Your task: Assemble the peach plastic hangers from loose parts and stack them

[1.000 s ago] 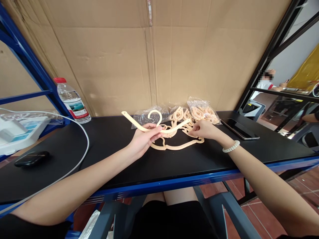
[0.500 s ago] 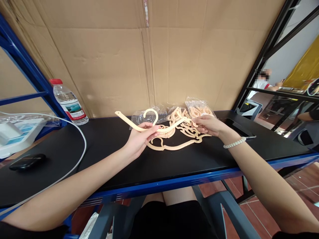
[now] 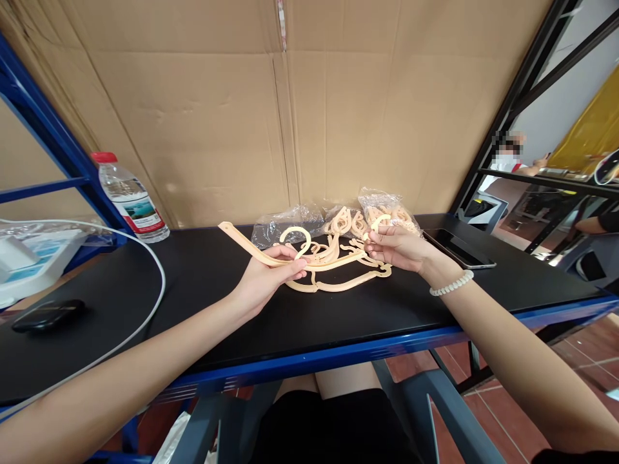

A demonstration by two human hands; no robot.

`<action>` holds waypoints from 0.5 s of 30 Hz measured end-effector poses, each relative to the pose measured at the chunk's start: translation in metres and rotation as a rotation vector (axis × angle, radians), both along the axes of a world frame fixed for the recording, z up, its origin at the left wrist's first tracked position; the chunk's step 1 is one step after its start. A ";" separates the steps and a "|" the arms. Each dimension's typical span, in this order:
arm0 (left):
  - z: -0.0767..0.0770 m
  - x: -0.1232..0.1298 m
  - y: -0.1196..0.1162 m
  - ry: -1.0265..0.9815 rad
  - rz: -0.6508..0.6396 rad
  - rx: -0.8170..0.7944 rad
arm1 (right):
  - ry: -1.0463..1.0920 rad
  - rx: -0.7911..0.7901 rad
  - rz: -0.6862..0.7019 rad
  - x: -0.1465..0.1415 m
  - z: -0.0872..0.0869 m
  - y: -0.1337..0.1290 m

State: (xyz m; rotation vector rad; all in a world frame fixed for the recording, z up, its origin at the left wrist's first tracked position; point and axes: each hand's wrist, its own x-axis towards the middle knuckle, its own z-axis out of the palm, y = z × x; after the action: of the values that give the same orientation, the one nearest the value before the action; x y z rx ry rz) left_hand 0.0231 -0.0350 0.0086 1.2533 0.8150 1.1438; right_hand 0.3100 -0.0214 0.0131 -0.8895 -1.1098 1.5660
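My left hand is closed around the middle of a cream plastic clothes hanger, just below its hook, and holds it above the table. Between the thumb and fingers of my right hand is a small curved hanger end piece, close to the hanger's right end. My fingers partly hide that piece. Under the held hanger, another hanger lies on the black table, partly covered from view. Loose cream hanger parts are piled behind it.
Clear plastic bags with more hanger parts lie against the cardboard wall. A phone or tablet rests at the right. On the left are a water bottle, a white cable and a black mouse-like object. A person is at the far right.
My right hand has turned the small end piece so its curve now points up. My left hand and the hanger have dropped slightly.
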 end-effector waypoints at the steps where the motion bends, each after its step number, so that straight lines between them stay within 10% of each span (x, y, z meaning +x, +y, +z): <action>1: -0.001 -0.002 0.000 0.006 0.006 0.014 | -0.029 0.001 0.015 -0.002 0.000 -0.001; 15: -0.011 -0.001 -0.004 0.151 -0.008 0.138 | -0.127 -0.012 0.111 -0.003 -0.005 -0.040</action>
State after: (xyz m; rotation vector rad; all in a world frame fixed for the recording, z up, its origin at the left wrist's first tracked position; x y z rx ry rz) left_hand 0.0218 -0.0387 -0.0020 1.4699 0.8525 1.1242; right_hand 0.3075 -0.0612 0.0077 -0.9601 -1.2590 1.6264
